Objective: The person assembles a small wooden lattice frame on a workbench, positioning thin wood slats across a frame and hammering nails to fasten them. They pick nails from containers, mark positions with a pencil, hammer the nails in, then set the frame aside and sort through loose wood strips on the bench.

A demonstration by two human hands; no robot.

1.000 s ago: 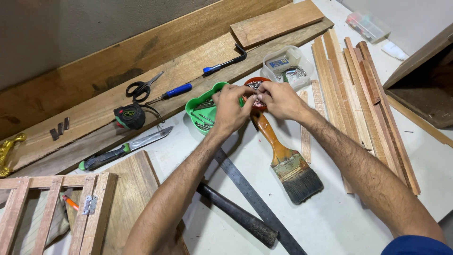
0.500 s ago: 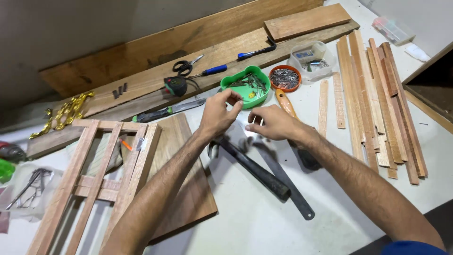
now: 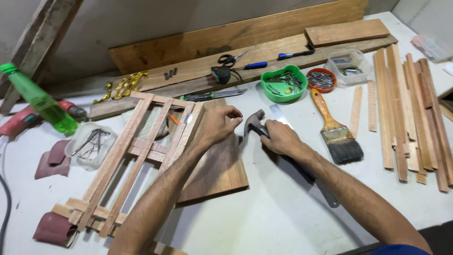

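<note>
1. Fingers of the left hand (image 3: 218,126) pinch a small nail (image 3: 239,116) over the wooden board (image 3: 222,172).
2. Right hand (image 3: 278,138) wraps closed around the hammer (image 3: 255,123), low over the bench (image 3: 264,217), beside the slatted frame (image 3: 141,151).

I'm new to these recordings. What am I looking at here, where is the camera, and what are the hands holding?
No machine here: a person's two bare hands, filmed from a camera on their head looking down at a white workbench. The left hand pinches something too small to identify above a brown wooden board, beside a slatted wooden frame. The right hand grips a dark metal hammer. Nearby lie a wooden-handled paintbrush, a green bowl of nails and thin wooden strips.
</note>
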